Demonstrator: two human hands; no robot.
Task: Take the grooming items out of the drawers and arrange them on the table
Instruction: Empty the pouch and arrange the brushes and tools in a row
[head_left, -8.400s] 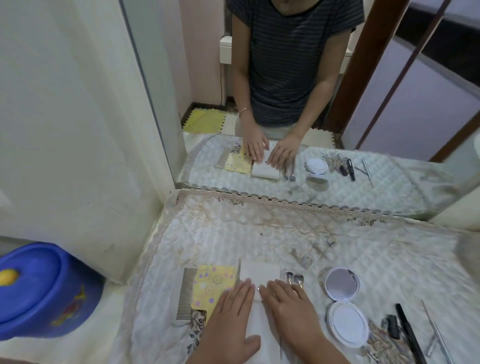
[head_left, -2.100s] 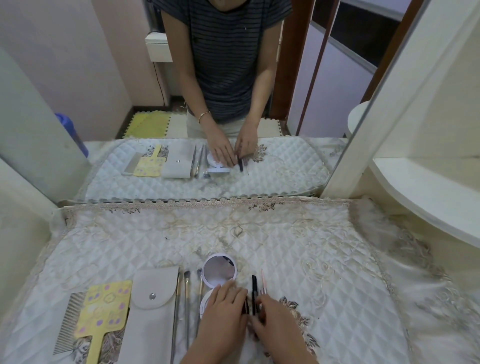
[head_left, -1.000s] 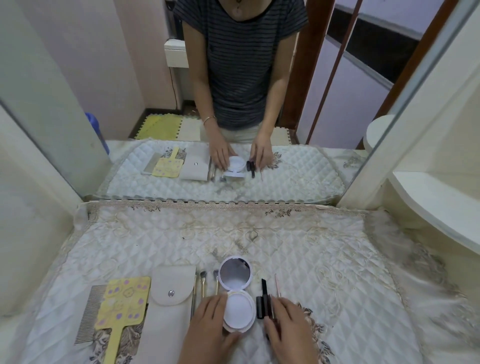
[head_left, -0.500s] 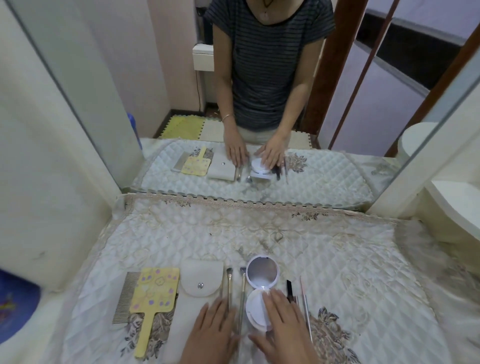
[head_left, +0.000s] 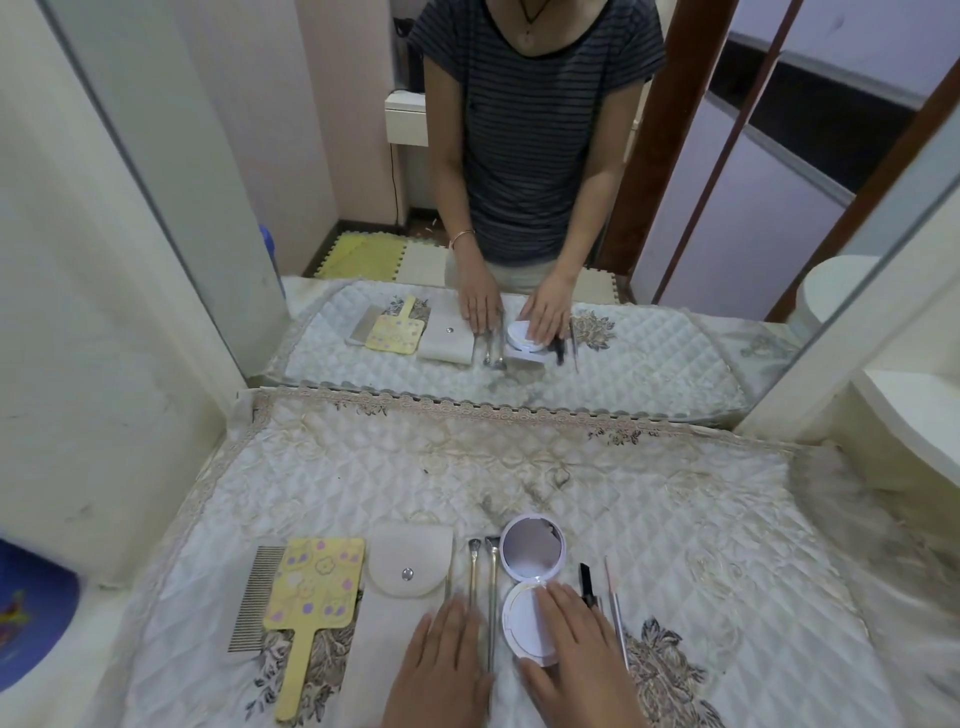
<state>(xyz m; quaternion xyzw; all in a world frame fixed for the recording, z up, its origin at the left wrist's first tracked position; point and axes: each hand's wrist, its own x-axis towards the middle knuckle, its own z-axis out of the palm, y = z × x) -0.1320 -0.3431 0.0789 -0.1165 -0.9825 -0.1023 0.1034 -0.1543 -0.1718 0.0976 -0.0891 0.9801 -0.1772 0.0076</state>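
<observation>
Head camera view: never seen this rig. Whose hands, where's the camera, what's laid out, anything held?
No machine: a person's bare hands, filmed from a camera worn on their head, looking down. The figure above is their reflection in the mirror. On the quilted cloth, left to right: comb, yellow paddle, pale pouch, two slim brushes, open compact, black tube, thin stick. The left hand lies flat beside the brush handles; the right hand rests straight-fingered on the compact's lower half. Nothing is gripped.
</observation>
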